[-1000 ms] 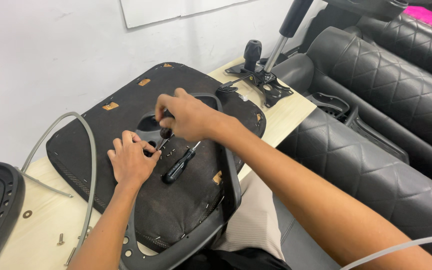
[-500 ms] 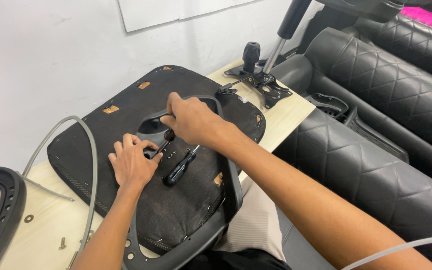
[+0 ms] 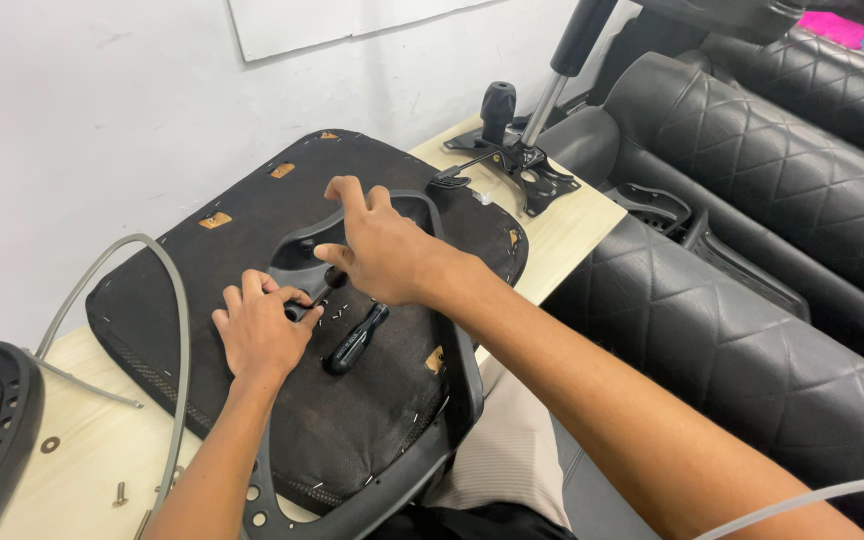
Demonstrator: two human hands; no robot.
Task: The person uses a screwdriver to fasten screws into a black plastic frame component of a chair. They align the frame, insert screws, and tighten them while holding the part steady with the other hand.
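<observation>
A: Where are the hands?

B: Both are on the black seat pad [image 3: 352, 440], which lies upside down on the wooden tabletop [image 3: 572, 225]. The left hand [image 3: 262, 330] presses flat beside the black plastic bracket [image 3: 302, 250]; its grip is narrow around a small dark part, and I cannot tell exactly what it is.

A: And the right one?

B: The right hand [image 3: 382, 250] pinches a small black knob [image 3: 335, 277] at the bracket, fingers closed on it. A black-handled screwdriver [image 3: 355, 340] lies on the pad just beside both hands, untouched. A grey tube [image 3: 177, 330] curves over the pad's left edge.
</observation>
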